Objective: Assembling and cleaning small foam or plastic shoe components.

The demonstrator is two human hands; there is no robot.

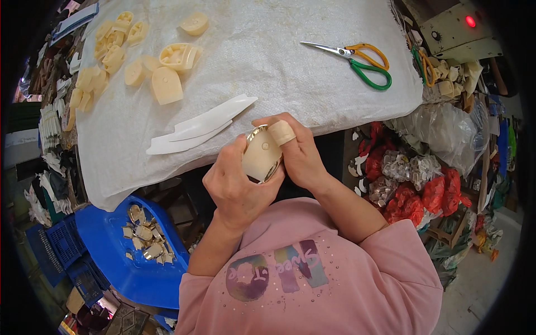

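Between my two hands, at the near edge of the covered table, is a cream shoe heel (260, 152) with a shiny metallic band round its side. My left hand (231, 181) grips it from the left and below, fingers curled round. My right hand (301, 153) closes on its right side; a beige wrap covers the thumb, which presses near the rim. White curved strips (195, 127) lie on the cloth just beyond my left hand. Several plain cream heels (167, 85) stand farther off, some showing hollow, ribbed undersides.
Scissors (349, 54) with one orange and one green handle lie at the far right of the white-covered table (251, 67). Down left, a blue plastic basin (134, 279) holds metallic-edged heels. Red bags (410, 201) and clear plastic are piled on the right, below a box with a red light (470, 21).
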